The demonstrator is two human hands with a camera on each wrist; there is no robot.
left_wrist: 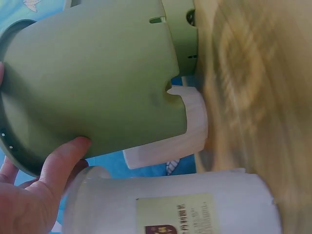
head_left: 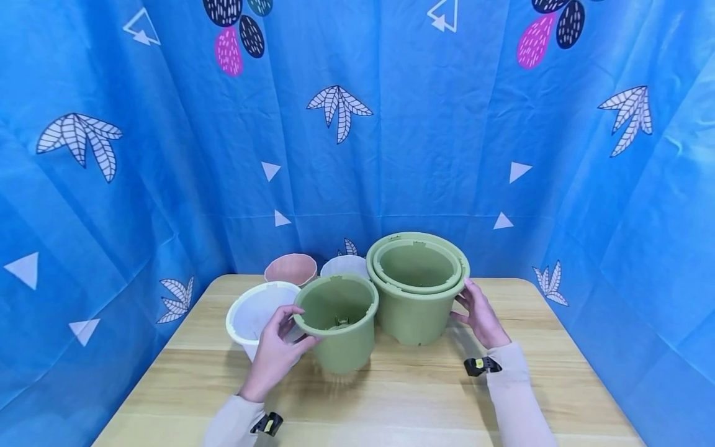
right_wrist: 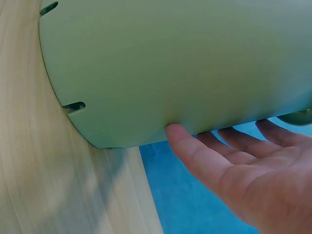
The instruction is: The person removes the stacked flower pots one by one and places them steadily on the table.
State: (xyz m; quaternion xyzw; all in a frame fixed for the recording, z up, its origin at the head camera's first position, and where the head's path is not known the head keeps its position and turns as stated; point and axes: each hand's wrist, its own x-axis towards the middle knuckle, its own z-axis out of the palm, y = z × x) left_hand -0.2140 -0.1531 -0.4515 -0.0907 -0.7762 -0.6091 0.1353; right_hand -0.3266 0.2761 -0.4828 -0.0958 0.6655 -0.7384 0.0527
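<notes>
My left hand [head_left: 274, 355] grips a medium green flowerpot [head_left: 344, 351] by its rim, thumb on the outer wall. In the left wrist view this pot [left_wrist: 97, 83] leans, its base seemingly just off the table. Further right stands a large green flowerpot [head_left: 416, 320], with another green pot [head_left: 416, 264] nested inside it. The fingers of my right hand [head_left: 483, 316] touch the large pot's right side without curling round it. In the right wrist view the thumb and fingertips of that hand [right_wrist: 263, 170] lie against the pot's wall [right_wrist: 161, 68].
A white pot [head_left: 237, 323] with a label stands beside my left hand. Behind are a pink pot [head_left: 290, 269] and another white pot [head_left: 346, 266], partly hidden. Blue patterned curtains [head_left: 346, 180] enclose the wooden table [head_left: 419, 397] at the back and sides.
</notes>
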